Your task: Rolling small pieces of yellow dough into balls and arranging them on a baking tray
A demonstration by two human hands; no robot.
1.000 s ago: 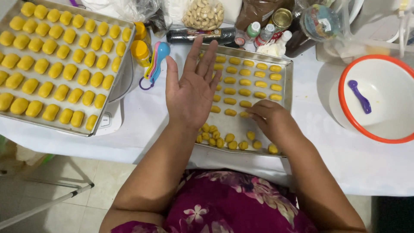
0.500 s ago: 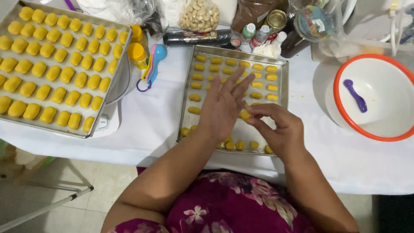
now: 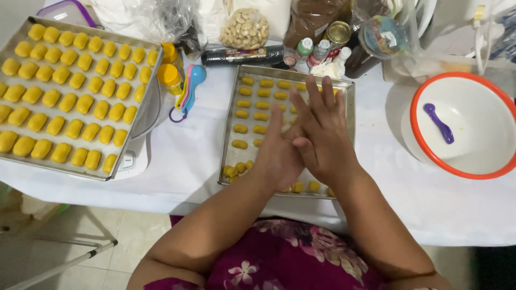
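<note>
My left hand (image 3: 277, 156) and my right hand (image 3: 322, 134) are pressed together, palm to palm, above the small metal tray (image 3: 228, 139). The right hand lies across the left, its fingers stretched out and spread. Anything between the palms is hidden. On the tray lie rows of small yellow dough pieces (image 3: 240, 129), with a loose cluster of them at its near left corner (image 3: 236, 169). My hands cover much of the tray's middle and near side.
A large tray (image 3: 54, 166) with several rows of bigger yellow pieces sits at the left on a white scale (image 3: 131, 158). Coloured measuring spoons (image 3: 188, 91) and small yellow bottles (image 3: 171, 78) lie between the trays. A white bowl (image 3: 473, 134) with an orange rim holds a purple spoon (image 3: 438, 122). Bags, jars and bottles line the back.
My left hand moved right from the tray's left edge to its middle. My right hand rose from the near corner and now lies across the left.
</note>
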